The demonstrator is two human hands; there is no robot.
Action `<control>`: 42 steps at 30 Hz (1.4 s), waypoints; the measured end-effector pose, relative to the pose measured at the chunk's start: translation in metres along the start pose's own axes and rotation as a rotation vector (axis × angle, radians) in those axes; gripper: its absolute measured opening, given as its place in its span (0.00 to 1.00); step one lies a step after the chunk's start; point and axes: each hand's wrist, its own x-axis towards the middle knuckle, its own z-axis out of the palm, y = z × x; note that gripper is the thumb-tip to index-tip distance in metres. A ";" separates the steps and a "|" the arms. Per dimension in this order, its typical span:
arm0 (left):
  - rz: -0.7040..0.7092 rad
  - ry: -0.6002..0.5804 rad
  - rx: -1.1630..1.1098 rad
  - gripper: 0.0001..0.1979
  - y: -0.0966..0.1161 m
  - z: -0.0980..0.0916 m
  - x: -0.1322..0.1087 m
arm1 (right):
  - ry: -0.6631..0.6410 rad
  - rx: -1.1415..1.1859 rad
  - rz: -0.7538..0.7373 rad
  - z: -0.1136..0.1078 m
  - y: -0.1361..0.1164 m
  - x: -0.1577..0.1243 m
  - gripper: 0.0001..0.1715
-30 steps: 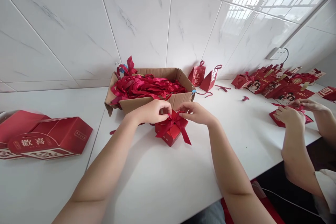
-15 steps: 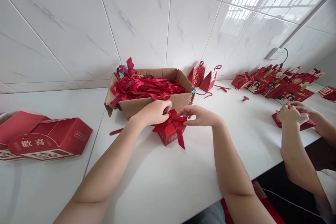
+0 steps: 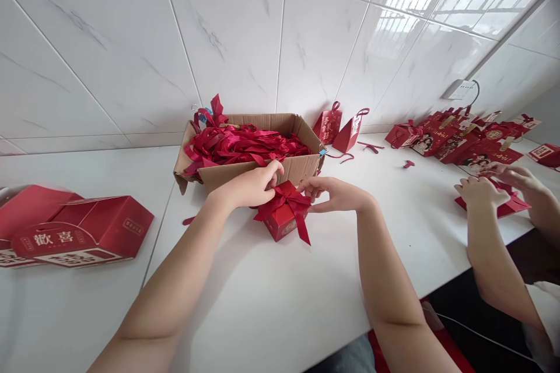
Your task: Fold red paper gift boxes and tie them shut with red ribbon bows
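Note:
A small red gift box [image 3: 282, 222] stands on the white table in front of me, a red ribbon bow [image 3: 286, 201] tied over its top and one tail hanging down the front. At the box's left rear, my left hand [image 3: 251, 183] has its thumb and index finger apart, the thumb close to the bow's left loop. My right hand [image 3: 335, 193] curves at the right rear corner, its fingertips by the box and its thumb by the right loop, with a gap between them. Whether those fingertips touch the box is hard to see.
Behind the hands, a cardboard box [image 3: 236, 178] holds many red ribbons [image 3: 249, 145]. Larger red boxes [image 3: 105, 227] lie at left. Two pyramid-shaped red boxes [image 3: 349, 134] stand by the wall. At right, a co-worker's hands [image 3: 481, 192] work on another red box [image 3: 510, 205], near several finished boxes [image 3: 485, 154].
My left thumb and index finger have parted and drawn back slightly left from the bow. My right hand barely moved. The co-worker's hands have spread apart over their box.

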 end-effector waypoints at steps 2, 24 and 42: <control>0.030 0.049 0.032 0.15 0.006 0.004 0.002 | -0.003 0.004 0.005 -0.001 -0.001 -0.001 0.23; -0.135 -0.060 -0.150 0.22 -0.007 0.002 0.005 | -0.002 0.034 0.442 -0.004 -0.011 -0.001 0.31; -0.064 -0.229 -0.148 0.17 -0.019 -0.008 0.003 | -0.051 -0.026 0.368 -0.010 -0.003 -0.005 0.13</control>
